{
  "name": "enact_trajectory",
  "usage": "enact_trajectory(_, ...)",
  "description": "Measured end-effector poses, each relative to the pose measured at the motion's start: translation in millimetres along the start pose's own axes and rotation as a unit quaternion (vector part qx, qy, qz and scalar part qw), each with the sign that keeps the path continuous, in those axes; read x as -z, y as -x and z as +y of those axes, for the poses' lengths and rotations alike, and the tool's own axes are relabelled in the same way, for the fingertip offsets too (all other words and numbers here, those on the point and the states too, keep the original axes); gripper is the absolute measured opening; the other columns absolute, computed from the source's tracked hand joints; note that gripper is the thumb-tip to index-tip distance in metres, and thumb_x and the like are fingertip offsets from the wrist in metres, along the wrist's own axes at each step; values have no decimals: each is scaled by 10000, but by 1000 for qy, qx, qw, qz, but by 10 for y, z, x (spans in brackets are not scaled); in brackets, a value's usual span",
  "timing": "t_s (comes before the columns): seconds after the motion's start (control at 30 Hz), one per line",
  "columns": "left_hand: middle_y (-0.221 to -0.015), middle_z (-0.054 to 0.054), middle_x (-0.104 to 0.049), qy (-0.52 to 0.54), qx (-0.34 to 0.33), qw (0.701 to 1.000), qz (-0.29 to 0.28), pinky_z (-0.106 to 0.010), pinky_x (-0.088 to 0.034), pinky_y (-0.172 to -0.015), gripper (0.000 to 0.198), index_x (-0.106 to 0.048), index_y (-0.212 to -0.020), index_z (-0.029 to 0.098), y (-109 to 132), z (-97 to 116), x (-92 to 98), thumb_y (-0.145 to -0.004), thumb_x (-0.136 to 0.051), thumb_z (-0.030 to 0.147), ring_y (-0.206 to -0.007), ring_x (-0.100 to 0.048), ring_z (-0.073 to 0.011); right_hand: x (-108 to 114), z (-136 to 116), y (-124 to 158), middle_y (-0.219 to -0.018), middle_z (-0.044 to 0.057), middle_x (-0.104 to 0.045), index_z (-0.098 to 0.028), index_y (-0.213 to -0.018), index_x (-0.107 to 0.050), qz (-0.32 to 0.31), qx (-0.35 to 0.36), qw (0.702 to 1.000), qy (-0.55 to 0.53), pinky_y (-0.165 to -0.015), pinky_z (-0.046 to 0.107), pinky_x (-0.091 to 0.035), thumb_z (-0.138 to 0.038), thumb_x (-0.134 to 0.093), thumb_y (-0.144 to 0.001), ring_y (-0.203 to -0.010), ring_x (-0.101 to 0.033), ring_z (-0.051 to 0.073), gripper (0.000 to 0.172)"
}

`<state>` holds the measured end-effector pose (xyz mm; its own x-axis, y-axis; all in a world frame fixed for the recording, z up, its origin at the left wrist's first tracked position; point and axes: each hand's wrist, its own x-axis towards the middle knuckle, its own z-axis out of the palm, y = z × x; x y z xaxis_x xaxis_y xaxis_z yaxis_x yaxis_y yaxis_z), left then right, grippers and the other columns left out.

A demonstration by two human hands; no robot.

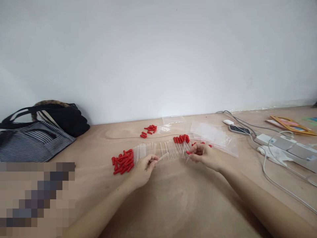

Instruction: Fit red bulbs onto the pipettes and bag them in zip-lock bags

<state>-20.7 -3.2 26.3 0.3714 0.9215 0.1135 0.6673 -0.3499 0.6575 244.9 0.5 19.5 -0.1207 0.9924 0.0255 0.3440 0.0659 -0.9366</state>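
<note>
My left hand (145, 168) is closed in a pinch on a thin clear plastic tube (162, 157) that points right, just above the wooden table (173, 198). My right hand (204, 154) is closed on a red rubber cap (188, 152) at its fingertips, beside a row of clear tubes (170, 148) lying side by side. Some tubes at the right end of the row carry red caps (181, 138). A pile of loose red caps (123, 162) lies just left of my left hand. A smaller group of red caps (149, 130) sits farther back.
Clear plastic bags (213, 135) lie behind my right hand. To the right are a phone (239, 129), white chargers with cables (272, 148) and an orange board (292, 125). A striped bag with black handles (37, 132) sits at the left against the white wall.
</note>
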Motion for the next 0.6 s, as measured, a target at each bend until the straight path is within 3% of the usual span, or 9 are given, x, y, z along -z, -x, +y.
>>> enact_trajectory(0.07, -805, -8, -624, 1, -19, 1000, 23, -252, -427, -663, 220, -561, -891, 205, 72, -60, -24, -818, -377, 301, -724, -568, -152, -72, 24, -4, -646, 1, -558, -151, -829, -529, -21, 11, 1000, -5, -507, 251, -417, -264, -538, -668, -544, -527, 122, 197)
enact_trajectory(0.13, -820, -10, -631, 14, -31, 998, 46, -253, -429, -696, 208, -574, -865, 203, 122, -85, -41, -812, -393, 290, -756, -574, -155, -85, 53, -13, -664, 13, -571, -160, -778, -528, -12, 9, 994, 110, -530, 248, -407, -222, -464, -714, -567, -537, 127, 110)
enact_trajectory(0.27, -780, -7, -625, 42, -17, 997, 68, -248, -443, -682, 193, -561, -843, 190, 160, -77, -61, -807, -402, 292, -743, -579, -153, -45, 103, -51, -683, 71, -613, -163, -625, -509, 55, -46, 922, 382, -543, 251, -358, -183, -394, -749, -645, -577, 173, 170)
enact_trajectory(0.43, -771, -11, -626, 42, -20, 997, 57, -254, -446, -674, 192, -561, -837, 186, 151, -67, -66, -808, -401, 287, -729, -583, -155, -101, 132, -158, -685, 133, -627, -161, -567, -514, 87, -84, 896, 427, -519, 270, -334, -328, -391, -784, -675, -595, 229, 300)
enact_trajectory(0.6, -772, -12, -631, 42, -24, 997, 59, -254, -447, -678, 178, -566, -825, 188, 153, -76, -65, -799, -415, 278, -733, -584, -157, -145, 141, -294, -636, 111, -622, -165, -556, -537, 102, -115, 889, 430, -508, 258, -340, -408, -456, -724, -660, -595, 224, 306)
